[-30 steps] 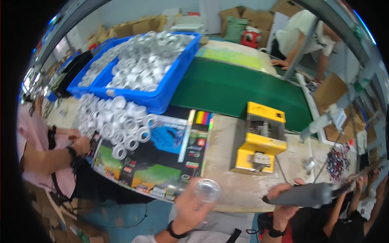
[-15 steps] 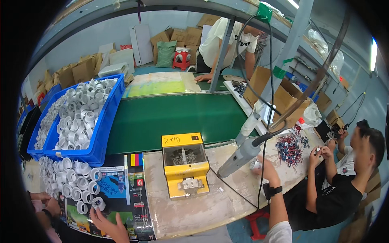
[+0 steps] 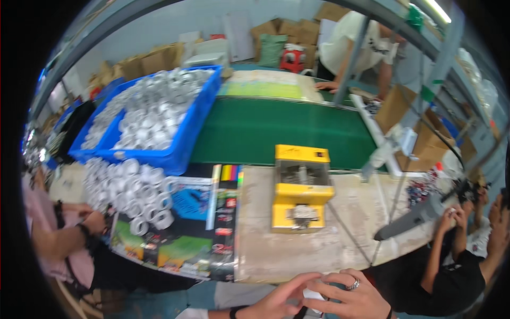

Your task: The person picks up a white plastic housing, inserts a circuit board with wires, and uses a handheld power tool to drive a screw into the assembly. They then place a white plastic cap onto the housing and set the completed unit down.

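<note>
A small white piece is held at the near edge of the worktop, in front of the body, between the two hands. It is mostly covered by the curled fingers of the right hand, whose grip is closed over it. The left hand is brought against it from the other side, thumb and forefinger bent into a loose ring; whether the piece is pinched by that grip or only steadied cannot be told.

The piece's full shape is hidden. From its size beside the fingers and its plain white surface, it is judged to be light, stiff and somewhat smooth, probably plastic. It is best taken by its outer sides with the fingertips, lightly, so that it is neither squeezed out nor tipped.

White rings are heaped to the left, in front of a blue bin filled with more. A yellow machine is set beyond the hands, and a grey handheld tool is seen to the right.
</note>
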`<state>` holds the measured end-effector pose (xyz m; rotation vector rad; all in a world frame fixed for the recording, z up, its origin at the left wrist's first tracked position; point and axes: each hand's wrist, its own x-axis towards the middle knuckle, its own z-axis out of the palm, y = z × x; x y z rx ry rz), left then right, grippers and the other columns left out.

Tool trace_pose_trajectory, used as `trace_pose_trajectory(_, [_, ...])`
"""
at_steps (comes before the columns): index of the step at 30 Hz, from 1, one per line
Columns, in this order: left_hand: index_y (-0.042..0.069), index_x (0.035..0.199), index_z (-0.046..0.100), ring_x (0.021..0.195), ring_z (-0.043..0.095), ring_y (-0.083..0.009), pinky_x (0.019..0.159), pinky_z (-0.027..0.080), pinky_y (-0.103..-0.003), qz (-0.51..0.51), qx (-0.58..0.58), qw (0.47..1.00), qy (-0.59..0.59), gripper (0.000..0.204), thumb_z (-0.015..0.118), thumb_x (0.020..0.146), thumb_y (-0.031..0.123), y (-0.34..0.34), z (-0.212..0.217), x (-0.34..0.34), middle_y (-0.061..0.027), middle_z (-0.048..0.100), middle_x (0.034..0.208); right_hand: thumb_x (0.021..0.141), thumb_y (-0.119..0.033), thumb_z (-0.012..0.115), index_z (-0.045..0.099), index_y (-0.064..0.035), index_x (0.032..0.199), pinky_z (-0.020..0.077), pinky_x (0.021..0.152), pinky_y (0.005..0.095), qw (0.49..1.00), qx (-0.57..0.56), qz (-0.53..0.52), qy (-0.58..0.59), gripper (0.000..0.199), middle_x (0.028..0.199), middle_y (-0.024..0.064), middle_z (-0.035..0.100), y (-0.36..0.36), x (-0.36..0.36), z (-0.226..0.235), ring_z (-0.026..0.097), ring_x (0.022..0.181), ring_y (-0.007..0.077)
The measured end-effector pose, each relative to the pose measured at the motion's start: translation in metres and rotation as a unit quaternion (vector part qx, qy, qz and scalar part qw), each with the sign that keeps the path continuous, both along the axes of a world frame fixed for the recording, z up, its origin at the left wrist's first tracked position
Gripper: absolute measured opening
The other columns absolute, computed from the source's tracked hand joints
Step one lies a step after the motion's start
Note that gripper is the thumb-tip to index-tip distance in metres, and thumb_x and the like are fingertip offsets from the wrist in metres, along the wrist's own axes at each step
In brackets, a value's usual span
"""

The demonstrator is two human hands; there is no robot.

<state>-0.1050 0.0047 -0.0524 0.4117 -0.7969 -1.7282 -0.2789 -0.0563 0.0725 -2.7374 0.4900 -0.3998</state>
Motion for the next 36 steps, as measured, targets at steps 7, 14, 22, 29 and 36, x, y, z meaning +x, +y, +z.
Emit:
trace_pose_trajectory(7, [-0.001, 0.137, 0.033, 0.125, 0.044, -0.0208, 0.105, 0.037, -0.039, 0.214, -0.006, 0.972, -0.099, 0.079, 0.078, 0.072, 0.004, 0.033, 0.002, 0.06, -0.0105, 0.045, 0.133, 0.07, -0.009, 0.073, 0.062, -0.0103, 0.104, 0.0382, 0.095, 0.0449, 0.991, -0.065, 0.016, -0.115, 0.036, 0.121, 0.014, 0.056, 0.001, 0.049, -0.013, 0.051, 0.112, 0.0371])
trace_pose_trajectory(14, [-0.001, 0.14, 0.023, 0.123, 0.049, -0.028, 0.101, 0.042, -0.04, 0.351, -0.023, 0.928, -0.124, 0.079, 0.069, 0.075, -0.006, 0.044, 0.01, 0.073, -0.0177, 0.043, 0.134, 0.078, -0.01, 0.068, 0.057, 0.0011, 0.103, 0.0482, 0.075, 0.0316, 0.896, 0.287, -0.184, -0.286, 0.029, 0.091, 0.0147, 0.062, 0.035, 0.096, -0.065, 0.061, 0.081, 0.0245])
trace_pose_trajectory(22, [0.0, 0.139, 0.023, 0.114, 0.053, -0.0289, 0.095, 0.046, -0.039, 0.403, 0.01, 0.9, -0.165, 0.08, 0.07, 0.074, -0.005, 0.041, 0.005, 0.063, -0.0195, 0.044, 0.128, 0.084, -0.005, 0.062, 0.062, 0.0014, 0.082, 0.0442, 0.053, 0.0286, 0.872, 0.383, -0.099, -0.288, 0.007, 0.067, 0.0105, 0.06, 0.04, 0.111, -0.082, 0.058, 0.057, 0.0202])
trace_pose_trajectory(29, [0.0, 0.124, 0.045, 0.111, 0.05, -0.0269, 0.095, 0.04, -0.036, 0.386, -0.14, 0.857, -0.312, 0.066, 0.079, 0.067, 0.005, 0.034, 0.016, 0.081, -0.0171, 0.049, 0.119, 0.084, -0.009, 0.061, 0.063, 0.0002, 0.085, 0.0481, 0.069, 0.0336, 0.923, 0.255, -0.035, -0.285, 0.01, 0.085, 0.013, 0.064, 0.034, 0.087, -0.101, 0.062, 0.076, 0.024])
trace_pose_trajectory(36, [0.001, 0.125, 0.046, 0.116, 0.048, -0.0298, 0.098, 0.037, -0.038, 0.249, -0.163, 0.88, -0.37, 0.064, 0.078, 0.07, 0.01, 0.041, 0.027, 0.083, -0.017, 0.048, 0.125, 0.07, -0.001, 0.064, 0.07, -0.006, 0.097, 0.0522, 0.07, 0.0317, 0.959, 0.018, 0.121, -0.255, 0.028, 0.11, 0.0137, 0.062, -0.02, 0.08, -0.042, 0.063, 0.085, 0.0255])
